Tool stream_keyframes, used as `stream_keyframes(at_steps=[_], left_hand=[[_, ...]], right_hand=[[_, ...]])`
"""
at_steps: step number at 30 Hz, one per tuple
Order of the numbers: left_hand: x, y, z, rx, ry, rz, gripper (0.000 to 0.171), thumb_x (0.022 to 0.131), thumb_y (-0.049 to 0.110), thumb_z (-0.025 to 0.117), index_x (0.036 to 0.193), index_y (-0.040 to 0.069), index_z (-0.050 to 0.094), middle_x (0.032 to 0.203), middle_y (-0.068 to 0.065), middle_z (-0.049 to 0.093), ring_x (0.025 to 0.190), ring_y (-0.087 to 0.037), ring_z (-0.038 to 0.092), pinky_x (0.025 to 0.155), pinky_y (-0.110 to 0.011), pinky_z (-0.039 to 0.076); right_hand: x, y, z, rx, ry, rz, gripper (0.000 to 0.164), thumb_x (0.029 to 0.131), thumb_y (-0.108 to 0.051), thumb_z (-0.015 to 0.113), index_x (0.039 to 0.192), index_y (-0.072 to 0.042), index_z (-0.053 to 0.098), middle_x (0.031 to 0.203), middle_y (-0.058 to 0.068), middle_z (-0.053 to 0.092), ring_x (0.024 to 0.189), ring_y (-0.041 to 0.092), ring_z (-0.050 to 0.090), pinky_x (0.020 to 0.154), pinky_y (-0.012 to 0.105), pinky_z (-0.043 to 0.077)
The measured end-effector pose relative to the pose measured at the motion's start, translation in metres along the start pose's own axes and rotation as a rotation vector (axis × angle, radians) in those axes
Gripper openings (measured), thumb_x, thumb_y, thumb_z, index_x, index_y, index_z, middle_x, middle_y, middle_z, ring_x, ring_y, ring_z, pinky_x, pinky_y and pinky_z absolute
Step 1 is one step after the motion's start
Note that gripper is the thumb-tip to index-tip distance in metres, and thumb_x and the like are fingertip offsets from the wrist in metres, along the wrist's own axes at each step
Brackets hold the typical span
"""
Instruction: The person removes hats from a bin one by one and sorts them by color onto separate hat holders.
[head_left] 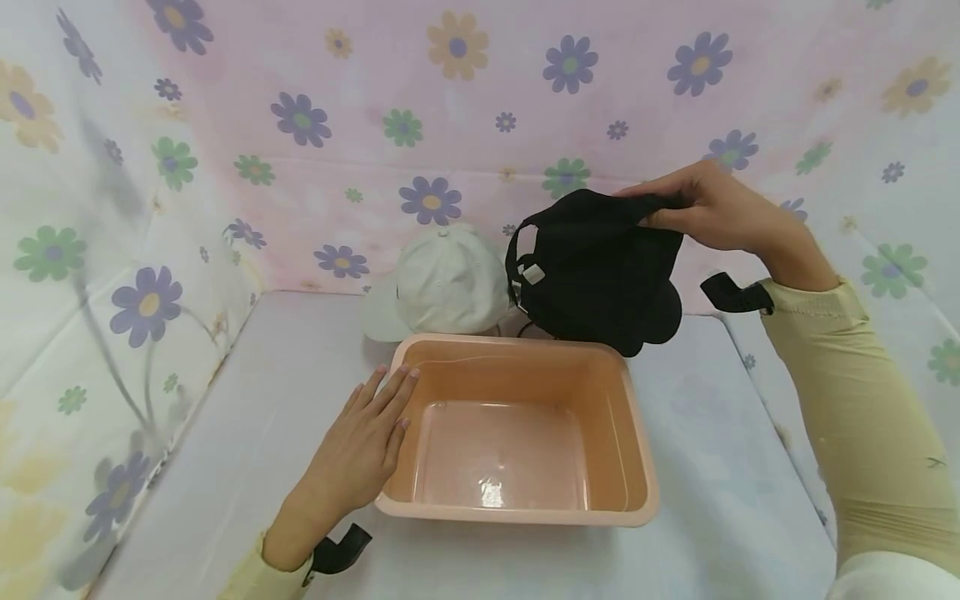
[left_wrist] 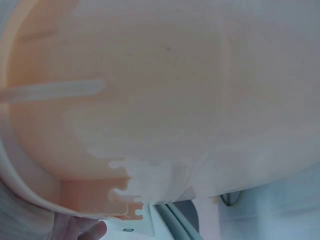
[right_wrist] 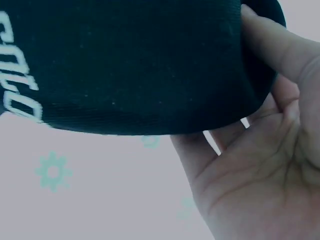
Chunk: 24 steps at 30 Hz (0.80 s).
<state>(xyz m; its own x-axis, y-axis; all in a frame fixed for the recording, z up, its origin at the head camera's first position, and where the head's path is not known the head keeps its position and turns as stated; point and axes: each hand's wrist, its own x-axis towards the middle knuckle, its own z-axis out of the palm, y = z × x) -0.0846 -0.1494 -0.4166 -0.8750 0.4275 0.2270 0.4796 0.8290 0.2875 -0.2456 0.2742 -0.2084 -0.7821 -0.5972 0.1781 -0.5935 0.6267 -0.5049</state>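
Note:
My right hand (head_left: 716, 204) pinches the edge of a black cap (head_left: 592, 258) and lifts it above the far right side of the tub. The cap's back strap opening and a small white label face left. In the right wrist view, the thumb lies over the dark cloth (right_wrist: 150, 65), with the fingers behind it and white lettering at the left. My left hand (head_left: 360, 446) lies with straight fingers on the left rim of the peach plastic tub (head_left: 517, 515). The tub's inside is bare. In the left wrist view, its wall (left_wrist: 150, 100) fills most of the picture.
A white cap (head_left: 450, 279) sits behind the tub, its brim pointing left. A rounded black piece (head_left: 663, 315) shows behind the lifted cap's lower right. Flowered cloth (head_left: 457, 117) hangs at the back and sides of the pale table (head_left: 247, 400).

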Motion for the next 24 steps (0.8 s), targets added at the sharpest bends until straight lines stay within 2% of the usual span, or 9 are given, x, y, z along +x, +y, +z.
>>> stream_keyframes(at_steps=[2, 5, 9, 12, 15, 19, 20, 22, 24], left_hand=[[0.000, 0.000, 0.000, -0.003, -0.001, -0.003, 0.054, 0.107, 0.016, 0.050, 0.158, 0.005, 0.036, 0.161, -0.015, 0.038, 0.151, -0.041, 0.028, 0.117, -0.063, 0.030], [0.000, 0.000, 0.000, -0.006, -0.003, -0.004, 0.054, 0.107, 0.017, 0.049, 0.158, 0.005, 0.036, 0.161, -0.015, 0.037, 0.151, -0.041, 0.027, 0.117, -0.063, 0.030], [0.000, -0.001, 0.000, -0.006, -0.004, -0.006, 0.054, 0.106, 0.016, 0.050, 0.158, 0.005, 0.036, 0.161, -0.015, 0.037, 0.151, -0.041, 0.028, 0.117, -0.063, 0.030], [0.000, 0.000, 0.000, -0.008, -0.005, -0.008, 0.055, 0.106, 0.016, 0.050, 0.158, 0.005, 0.035, 0.162, -0.015, 0.037, 0.151, -0.041, 0.027, 0.117, -0.063, 0.029], [0.001, 0.000, 0.000, -0.004, -0.003, -0.006, 0.055, 0.106, 0.016, 0.050, 0.158, 0.005, 0.036, 0.161, -0.015, 0.037, 0.151, -0.042, 0.028, 0.118, -0.063, 0.029], [0.001, 0.000, 0.000, 0.005, -0.002, 0.001, 0.055, 0.106, 0.016, 0.051, 0.157, 0.004, 0.036, 0.161, -0.016, 0.038, 0.150, -0.042, 0.029, 0.117, -0.063, 0.030], [0.000, 0.000, 0.000, 0.005, -0.001, 0.002, 0.055, 0.106, 0.016, 0.051, 0.157, 0.004, 0.036, 0.161, -0.016, 0.038, 0.150, -0.043, 0.029, 0.117, -0.063, 0.030], [0.000, 0.001, 0.000, 0.003, -0.001, 0.000, 0.055, 0.106, 0.016, 0.051, 0.157, 0.004, 0.036, 0.161, -0.016, 0.038, 0.150, -0.043, 0.029, 0.117, -0.063, 0.031], [0.000, 0.001, 0.000, 0.000, 0.002, -0.003, 0.055, 0.106, 0.015, 0.052, 0.157, 0.004, 0.036, 0.161, -0.016, 0.038, 0.150, -0.043, 0.029, 0.117, -0.063, 0.031]], right_hand=[[0.004, 0.008, 0.002, 0.019, -0.009, 0.020, 0.040, 0.100, 0.001, 0.059, 0.138, -0.007, 0.064, 0.100, 0.000, 0.076, 0.045, 0.014, 0.022, 0.047, 0.032, 0.030], [0.009, 0.018, 0.006, 0.035, -0.026, 0.044, 0.040, 0.100, 0.001, 0.057, 0.139, -0.006, 0.063, 0.131, 0.014, 0.068, 0.048, 0.013, 0.027, 0.050, 0.031, 0.034], [0.017, 0.029, 0.012, 0.066, -0.051, 0.055, 0.041, 0.100, 0.003, 0.056, 0.139, -0.005, 0.063, 0.141, 0.021, 0.059, 0.078, -0.001, 0.058, 0.067, 0.019, 0.044], [0.021, 0.037, 0.017, 0.096, -0.062, 0.071, 0.041, 0.100, 0.004, 0.057, 0.139, -0.007, 0.063, 0.141, 0.018, 0.060, 0.100, 0.000, 0.059, 0.076, 0.018, 0.045], [0.023, 0.046, 0.024, 0.115, -0.070, 0.093, 0.042, 0.099, 0.004, 0.058, 0.139, -0.008, 0.063, 0.133, 0.020, 0.066, 0.070, 0.009, 0.053, 0.065, 0.024, 0.042], [0.028, 0.058, 0.036, 0.121, -0.085, 0.083, 0.043, 0.099, 0.005, 0.059, 0.139, -0.010, 0.064, 0.132, 0.019, 0.067, 0.066, 0.004, 0.051, 0.068, 0.020, 0.045], [0.029, 0.062, 0.039, 0.123, -0.093, 0.072, 0.043, 0.099, 0.005, 0.059, 0.139, -0.010, 0.064, 0.139, 0.016, 0.062, 0.077, 0.001, 0.056, 0.073, 0.020, 0.046], [0.033, 0.067, 0.045, 0.122, -0.112, 0.043, 0.044, 0.098, 0.004, 0.060, 0.140, -0.010, 0.063, 0.142, 0.016, 0.060, 0.075, -0.002, 0.055, 0.074, 0.019, 0.045], [0.035, 0.072, 0.051, 0.122, -0.134, 0.037, 0.045, 0.099, 0.002, 0.061, 0.141, -0.011, 0.062, 0.141, 0.017, 0.061, 0.060, 0.000, 0.042, 0.071, 0.020, 0.044]])
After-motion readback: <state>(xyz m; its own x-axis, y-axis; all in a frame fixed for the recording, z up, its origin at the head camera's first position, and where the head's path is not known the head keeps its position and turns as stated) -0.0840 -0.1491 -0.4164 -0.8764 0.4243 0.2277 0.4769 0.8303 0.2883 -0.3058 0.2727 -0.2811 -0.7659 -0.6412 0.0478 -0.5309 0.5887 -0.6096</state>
